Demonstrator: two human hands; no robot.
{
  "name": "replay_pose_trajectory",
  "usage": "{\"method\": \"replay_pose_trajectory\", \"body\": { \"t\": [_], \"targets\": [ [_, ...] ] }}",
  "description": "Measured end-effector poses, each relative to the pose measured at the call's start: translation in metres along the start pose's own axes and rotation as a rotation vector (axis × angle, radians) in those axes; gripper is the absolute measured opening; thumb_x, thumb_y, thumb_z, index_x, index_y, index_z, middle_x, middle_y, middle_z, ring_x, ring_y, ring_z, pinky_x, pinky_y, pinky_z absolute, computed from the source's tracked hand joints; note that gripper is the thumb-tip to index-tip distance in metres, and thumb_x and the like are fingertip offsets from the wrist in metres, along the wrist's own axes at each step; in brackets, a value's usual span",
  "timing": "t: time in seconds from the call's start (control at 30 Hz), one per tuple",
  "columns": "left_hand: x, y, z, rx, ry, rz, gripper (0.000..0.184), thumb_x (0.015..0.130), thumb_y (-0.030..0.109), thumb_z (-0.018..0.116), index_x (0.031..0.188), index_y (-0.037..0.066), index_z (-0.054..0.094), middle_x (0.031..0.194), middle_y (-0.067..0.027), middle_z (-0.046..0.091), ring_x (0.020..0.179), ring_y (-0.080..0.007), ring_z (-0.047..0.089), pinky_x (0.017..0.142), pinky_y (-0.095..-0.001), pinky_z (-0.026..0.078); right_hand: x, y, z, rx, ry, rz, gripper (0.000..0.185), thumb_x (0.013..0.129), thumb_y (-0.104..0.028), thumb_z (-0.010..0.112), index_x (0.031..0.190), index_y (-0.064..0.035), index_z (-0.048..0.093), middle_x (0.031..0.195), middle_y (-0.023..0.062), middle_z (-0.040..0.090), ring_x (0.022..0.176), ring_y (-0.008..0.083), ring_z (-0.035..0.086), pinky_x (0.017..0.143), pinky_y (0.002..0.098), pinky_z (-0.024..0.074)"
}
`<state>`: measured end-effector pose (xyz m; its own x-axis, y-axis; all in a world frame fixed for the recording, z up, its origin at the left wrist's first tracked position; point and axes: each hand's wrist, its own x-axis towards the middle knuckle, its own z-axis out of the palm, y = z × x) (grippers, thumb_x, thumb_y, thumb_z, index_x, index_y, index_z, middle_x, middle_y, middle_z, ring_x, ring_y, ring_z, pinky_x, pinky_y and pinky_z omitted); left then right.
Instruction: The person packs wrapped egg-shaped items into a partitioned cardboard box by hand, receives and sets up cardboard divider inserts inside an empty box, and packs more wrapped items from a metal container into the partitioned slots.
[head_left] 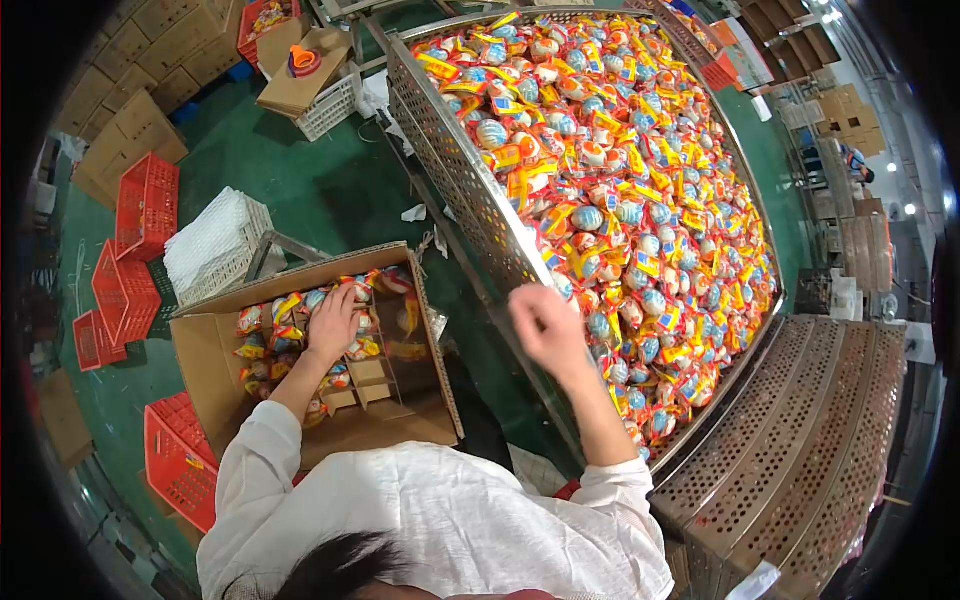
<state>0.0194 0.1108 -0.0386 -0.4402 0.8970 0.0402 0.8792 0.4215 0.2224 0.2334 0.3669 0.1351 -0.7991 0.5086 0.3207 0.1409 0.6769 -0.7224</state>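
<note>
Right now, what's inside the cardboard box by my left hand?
The box holds wrapped pieces and, toward the right, cardboard dividers with open slots. Your left hand covers some pieces; whatever lies beneath the top ones can't be seen.

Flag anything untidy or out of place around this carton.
A white scrap lies loose on the green floor near the perforated tray, looking like litter. The red crates sit at uneven angles. I see no obvious spill.

Left hand [334,322] in cardboard box [370,432], right hand [548,325] raised
</note>
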Motion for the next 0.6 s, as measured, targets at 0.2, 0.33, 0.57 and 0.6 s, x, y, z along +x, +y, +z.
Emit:
{"method": "replay_pose_trajectory", "body": {
  "t": [0.2, 0.33, 0.57, 0.6],
  "targets": [
    [0.028, 0.024, 0.012, -0.025, 0.218, -0.36, 0.056, 0.068, 0.033, 0.069, 0.106, -0.002, 0.047, 0.095, -0.0156, 0.055, 0.091, -0.0327, 0.053, 0.077, -0.0408, 0.043, 0.064, 0.122, -0.016, -0.123, 0.028, 0.469, 0.029, 0.078, -0.019, 0.063, 0.101, -0.0022, 0.055, 0.085, 0.0136, 0.063, 0.076, 0.0237, 0.061, 0.065, 0.034, 0.0481],
    [0.034, 0.035, 0.024, 0.053, 0.317, -0.535, 0.057, 0.062, 0.033, 0.074, 0.1, 0.0, 0.047, 0.089, -0.0138, 0.055, 0.086, -0.0324, 0.052, 0.075, -0.0426, 0.04, 0.094, 0.144, 0.0, -0.484, -0.026, 0.043, 0.048, 0.069, -0.016, 0.069, 0.112, -0.008, 0.048, 0.102, 0.0136, 0.056, 0.093, 0.0287, 0.055, 0.071, 0.0374, 0.0471],
    [0.046, 0.046, 0.028, 0.021, 0.355, -0.778, 0.056, 0.058, 0.032, 0.076, 0.095, 0.001, 0.047, 0.087, -0.0145, 0.055, 0.088, -0.0326, 0.052, 0.082, -0.0429, 0.036, 0.105, 0.152, 0.022, -0.685, 0.034, -0.116, 0.059, 0.06, -0.021, 0.075, 0.113, -0.0105, 0.05, 0.106, 0.0132, 0.051, 0.098, 0.0286, 0.051, 0.082, 0.0404, 0.0409],
    [0.048, 0.047, 0.028, 0.012, 0.363, -0.779, 0.055, 0.059, 0.031, 0.076, 0.095, 0.001, 0.047, 0.087, -0.0145, 0.055, 0.089, -0.0324, 0.052, 0.082, -0.0429, 0.036, 0.106, 0.153, 0.024, -0.7, -0.015, -0.059, 0.06, 0.06, -0.02, 0.074, 0.114, -0.0109, 0.049, 0.107, 0.0143, 0.051, 0.1, 0.0289, 0.05, 0.082, 0.0412, 0.0407]
  ]
}}
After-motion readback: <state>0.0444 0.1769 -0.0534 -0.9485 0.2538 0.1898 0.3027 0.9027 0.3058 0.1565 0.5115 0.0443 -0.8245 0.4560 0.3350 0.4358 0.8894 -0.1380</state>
